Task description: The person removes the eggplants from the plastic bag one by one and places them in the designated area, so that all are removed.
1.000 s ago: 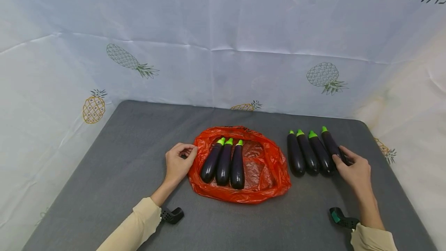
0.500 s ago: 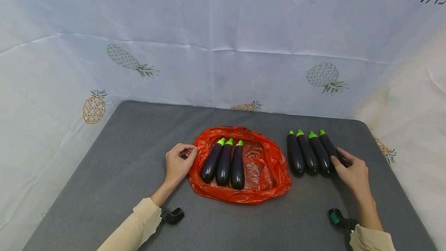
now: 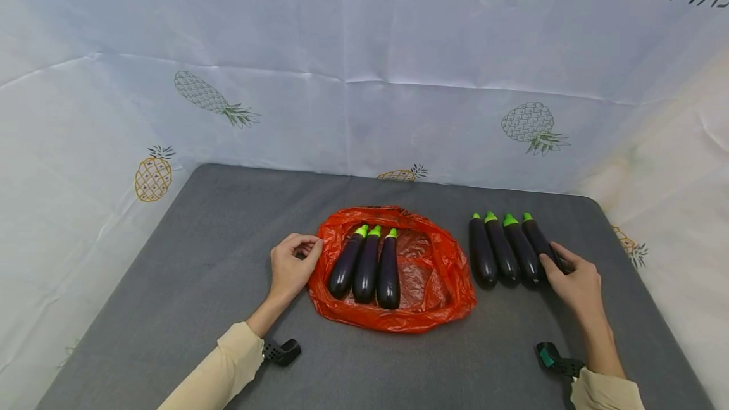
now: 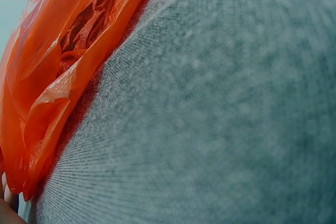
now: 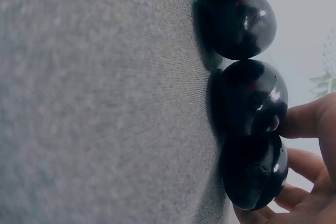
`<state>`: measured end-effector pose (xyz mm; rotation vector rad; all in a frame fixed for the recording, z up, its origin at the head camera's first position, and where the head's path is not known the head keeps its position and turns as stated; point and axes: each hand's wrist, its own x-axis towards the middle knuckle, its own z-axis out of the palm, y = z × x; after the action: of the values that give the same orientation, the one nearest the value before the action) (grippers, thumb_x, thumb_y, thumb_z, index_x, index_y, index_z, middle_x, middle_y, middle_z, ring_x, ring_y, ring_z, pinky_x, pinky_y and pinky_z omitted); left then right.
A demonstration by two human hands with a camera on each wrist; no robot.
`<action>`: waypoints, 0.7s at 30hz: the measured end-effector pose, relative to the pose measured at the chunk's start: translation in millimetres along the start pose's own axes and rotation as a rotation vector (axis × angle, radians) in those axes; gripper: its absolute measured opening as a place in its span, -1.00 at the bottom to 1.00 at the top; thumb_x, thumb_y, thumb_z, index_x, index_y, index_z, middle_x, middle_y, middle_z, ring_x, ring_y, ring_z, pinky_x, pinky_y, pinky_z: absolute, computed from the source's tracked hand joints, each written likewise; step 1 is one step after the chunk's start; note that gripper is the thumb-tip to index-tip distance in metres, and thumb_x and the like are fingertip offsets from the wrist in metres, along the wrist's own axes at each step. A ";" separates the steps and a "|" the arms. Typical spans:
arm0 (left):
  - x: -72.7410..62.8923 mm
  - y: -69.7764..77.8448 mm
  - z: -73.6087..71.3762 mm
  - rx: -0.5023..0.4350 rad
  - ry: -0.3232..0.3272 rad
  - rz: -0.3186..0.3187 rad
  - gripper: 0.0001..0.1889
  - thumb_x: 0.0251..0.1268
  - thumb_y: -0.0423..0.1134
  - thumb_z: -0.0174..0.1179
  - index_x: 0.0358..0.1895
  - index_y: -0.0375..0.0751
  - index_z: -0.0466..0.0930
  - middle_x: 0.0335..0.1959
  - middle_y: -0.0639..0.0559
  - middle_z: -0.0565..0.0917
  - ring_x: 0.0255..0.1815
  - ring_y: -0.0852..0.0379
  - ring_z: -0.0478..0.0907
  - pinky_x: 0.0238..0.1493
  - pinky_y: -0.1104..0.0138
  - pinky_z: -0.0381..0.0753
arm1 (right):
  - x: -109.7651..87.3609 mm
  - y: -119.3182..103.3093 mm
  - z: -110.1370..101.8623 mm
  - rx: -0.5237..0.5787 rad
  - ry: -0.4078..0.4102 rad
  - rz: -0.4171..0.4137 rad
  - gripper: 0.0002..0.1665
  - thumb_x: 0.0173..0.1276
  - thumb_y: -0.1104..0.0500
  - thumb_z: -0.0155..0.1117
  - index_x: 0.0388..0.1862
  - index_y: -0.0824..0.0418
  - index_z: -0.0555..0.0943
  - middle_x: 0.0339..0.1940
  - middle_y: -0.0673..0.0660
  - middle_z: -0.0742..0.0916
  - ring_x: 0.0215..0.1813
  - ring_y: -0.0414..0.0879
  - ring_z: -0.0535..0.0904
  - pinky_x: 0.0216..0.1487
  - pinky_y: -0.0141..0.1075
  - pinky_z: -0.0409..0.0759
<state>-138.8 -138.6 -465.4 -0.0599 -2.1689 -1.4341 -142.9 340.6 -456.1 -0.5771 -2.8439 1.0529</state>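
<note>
Since one second ago, the rightmost eggplant (image 3: 538, 239) has shifted slightly toward the person and leftward; its green tip (image 3: 527, 216) now lies about level with that of the adjacent eggplant (image 3: 523, 252). The right hand (image 3: 579, 280) gripping it has moved slightly left.

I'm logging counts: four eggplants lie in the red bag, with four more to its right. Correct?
Not quite: the head view shows three eggplants in the red bag, not four, with four more eggplants to its right.
</note>
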 end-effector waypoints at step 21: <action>-0.3 -2.4 0.8 -0.010 0.007 0.010 -0.95 0.11 -0.58 0.40 -0.41 -0.42 0.75 -0.51 -0.25 0.69 -0.53 0.07 0.57 -0.41 0.57 0.53 | -4.3 -4.7 -2.2 -0.009 0.140 -0.049 -0.36 0.51 -0.01 0.20 0.45 0.26 0.48 0.27 0.51 0.63 0.24 0.37 0.60 -0.19 -0.40 0.46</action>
<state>-139.7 -138.9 -467.9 -0.0690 -2.1527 -1.4380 -140.0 337.1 -451.1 -0.5554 -2.7287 0.9534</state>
